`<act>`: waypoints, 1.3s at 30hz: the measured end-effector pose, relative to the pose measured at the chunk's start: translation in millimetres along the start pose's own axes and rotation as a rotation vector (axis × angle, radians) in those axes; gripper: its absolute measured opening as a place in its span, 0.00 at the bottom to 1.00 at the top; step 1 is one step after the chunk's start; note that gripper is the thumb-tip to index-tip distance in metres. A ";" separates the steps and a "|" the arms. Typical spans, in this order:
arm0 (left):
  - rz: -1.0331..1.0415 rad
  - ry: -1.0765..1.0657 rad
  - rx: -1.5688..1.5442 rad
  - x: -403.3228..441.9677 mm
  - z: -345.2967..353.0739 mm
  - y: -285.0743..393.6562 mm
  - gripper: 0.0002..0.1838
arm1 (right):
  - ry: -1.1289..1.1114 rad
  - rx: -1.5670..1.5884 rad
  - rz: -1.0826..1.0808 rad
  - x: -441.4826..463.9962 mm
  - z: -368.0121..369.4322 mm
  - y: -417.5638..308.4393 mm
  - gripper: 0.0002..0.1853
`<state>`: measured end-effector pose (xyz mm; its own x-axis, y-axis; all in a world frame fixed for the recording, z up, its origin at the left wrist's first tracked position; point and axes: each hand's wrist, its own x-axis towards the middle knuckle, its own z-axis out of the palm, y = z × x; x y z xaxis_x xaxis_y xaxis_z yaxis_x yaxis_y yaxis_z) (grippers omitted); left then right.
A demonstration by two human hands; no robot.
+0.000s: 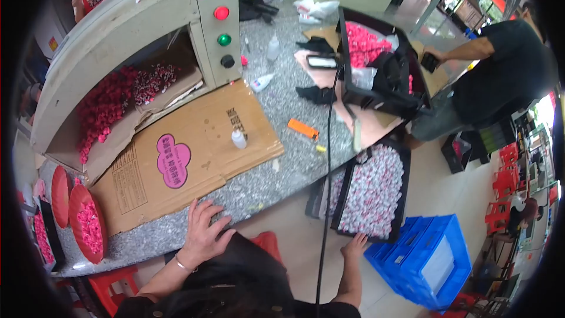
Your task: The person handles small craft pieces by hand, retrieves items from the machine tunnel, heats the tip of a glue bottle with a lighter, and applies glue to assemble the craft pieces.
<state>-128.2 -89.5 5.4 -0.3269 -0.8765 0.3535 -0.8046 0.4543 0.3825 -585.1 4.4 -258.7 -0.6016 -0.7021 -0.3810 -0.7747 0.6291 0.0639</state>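
Note:
My left hand is at the front edge of the speckled counter, fingers spread and holding nothing, near a flattened cardboard sheet. A bracelet circles that wrist. Lower right, my right hand touches the near rim of a black crate full of small white and pink pieces; its fingers look curled at the rim. A small white bottle stands on the cardboard. An orange-handled tool lies on the counter.
A machine with buttons holds pink pieces at the left, beside red trays. A black bin sits on the counter at the back. Blue crates stand right of my right hand. A person bends at the right; a black cable hangs centrally.

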 end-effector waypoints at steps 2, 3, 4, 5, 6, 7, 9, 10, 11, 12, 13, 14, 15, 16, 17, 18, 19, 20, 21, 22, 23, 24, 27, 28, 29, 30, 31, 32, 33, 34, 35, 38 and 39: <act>0.005 -0.001 -0.014 -4.1 2.6 -1.3 0.18 | -0.003 -0.018 -0.045 25.1 30.5 11.3 0.50; -0.003 -0.001 -0.011 -4.8 3.0 -0.7 0.17 | 0.006 -0.045 -0.044 31.7 40.9 14.7 0.52; 0.004 -0.003 -0.009 -5.0 4.3 -0.7 0.17 | -0.004 0.033 0.026 22.2 31.6 6.2 0.53; 0.011 -0.008 -0.004 -5.6 5.8 -1.4 0.17 | 0.020 -0.042 0.003 22.7 43.5 10.6 0.58; 0.018 -0.004 0.002 -5.9 6.9 -2.2 0.16 | 0.010 0.039 0.059 12.3 29.2 -0.4 0.58; 0.026 -0.008 0.005 -5.9 7.0 -3.0 0.16 | 0.051 0.064 0.078 8.6 28.7 -6.2 0.59; 0.037 0.002 0.003 -6.1 8.7 -3.1 0.16 | 0.081 0.047 0.100 8.9 40.6 -14.2 0.58; 0.038 -0.002 0.002 -6.8 9.1 -3.4 0.16 | 0.055 0.078 0.113 3.8 35.0 -24.3 0.56; 0.041 -0.003 0.001 -7.2 9.3 -3.6 0.16 | 0.033 0.110 0.128 -4.3 23.0 -40.0 0.54; 0.044 -0.002 -0.001 -6.3 10.1 -3.9 0.15 | 0.012 0.143 0.142 -7.9 16.6 -49.5 0.52; 0.041 -0.004 -0.003 -6.9 10.5 -4.4 0.16 | 0.007 0.137 0.139 -11.1 24.2 -48.3 0.52; 0.043 -0.001 -0.002 -7.0 11.5 -5.2 0.16 | 0.015 0.137 0.130 -6.3 29.8 -48.9 0.51; 0.045 0.003 -0.002 -8.0 12.7 -5.8 0.17 | 0.024 0.138 0.121 -3.4 32.3 -49.6 0.51; 0.048 0.007 -0.001 -8.7 13.4 -6.0 0.17 | 0.026 0.136 0.133 -1.3 34.4 -49.1 0.51; 0.049 0.005 0.006 -8.2 13.0 -5.5 0.17 | 0.028 0.135 0.143 0.4 36.6 -48.9 0.50; 0.050 0.004 0.006 -8.4 13.2 -5.4 0.17 | 0.031 0.133 0.152 0.3 35.7 -52.5 0.49; 0.051 0.004 0.009 -8.7 13.4 -5.5 0.17 | 0.063 0.155 0.172 0.3 34.6 -56.8 0.46; 0.051 0.006 0.012 -8.6 13.7 -5.9 0.17 | 0.070 0.162 0.199 1.9 32.5 -61.4 0.44; 0.051 0.007 0.014 -8.6 14.0 -6.4 0.17 | 0.079 0.169 0.225 4.4 30.4 -65.8 0.43; 0.050 0.008 0.016 -8.9 14.4 -6.8 0.17 | 0.087 0.174 0.251 6.4 30.0 -70.2 0.42; 0.048 0.007 0.018 -9.3 14.7 -6.8 0.17 | 0.164 0.157 0.263 6.4 31.1 -76.1 0.35; 0.049 0.007 0.023 -9.1 14.8 -6.6 0.17 | 0.209 0.132 0.271 10.4 37.2 -77.7 0.33; 0.046 -0.002 0.041 -10.0 13.5 -7.0 0.17 | 0.274 0.069 0.273 22.0 55.9 -78.5 0.23; 0.045 -0.002 0.044 -10.1 13.8 -7.2 0.17 | 0.312 0.089 0.274 22.3 58.7 -80.0 0.22; 0.044 -0.002 0.045 -10.1 14.1 -7.3 0.17 | 0.306 0.083 0.257 23.1 59.6 -78.9 0.22; 0.041 -0.002 0.045 -10.3 14.4 -7.3 0.17 | 0.301 0.077 0.241 21.5 56.3 -79.8 0.21; 0.040 -0.001 0.045 -10.1 14.5 -7.2 0.17 | 0.279 0.063 0.236 20.1 52.8 -80.9 0.21; 0.038 0.000 0.045 -10.3 14.4 -7.2 0.17 | 0.257 0.050 0.232 19.0 48.5 -80.9 0.21; 0.038 -0.002 0.045 -10.4 14.1 -7.3 0.17 | 0.235 0.036 0.229 17.5 45.7 -81.3 0.21; 0.039 -0.003 0.044 -10.2 13.9 -7.3 0.17 | 0.218 0.027 0.210 19.7 48.6 -78.9 0.21; 0.041 -0.003 0.043 -10.2 13.9 -7.3 0.17 | 0.202 0.018 0.191 23.6 51.4 -75.3 0.21; 0.043 -0.002 0.045 -10.7 14.1 -7.8 0.16 | 0.167 0.033 0.191 23.2 49.3 -76.1 0.21; 0.043 -0.001 0.045 -10.4 14.3 -7.7 0.16 | 0.158 0.044 0.200 23.1 48.0 -76.1 0.21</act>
<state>-125.6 -86.1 -13.4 -0.3620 -0.8567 0.3673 -0.8112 0.4837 0.3286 -530.7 -43.7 -316.6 -0.7675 -0.6037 -0.2156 -0.6303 0.7721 0.0817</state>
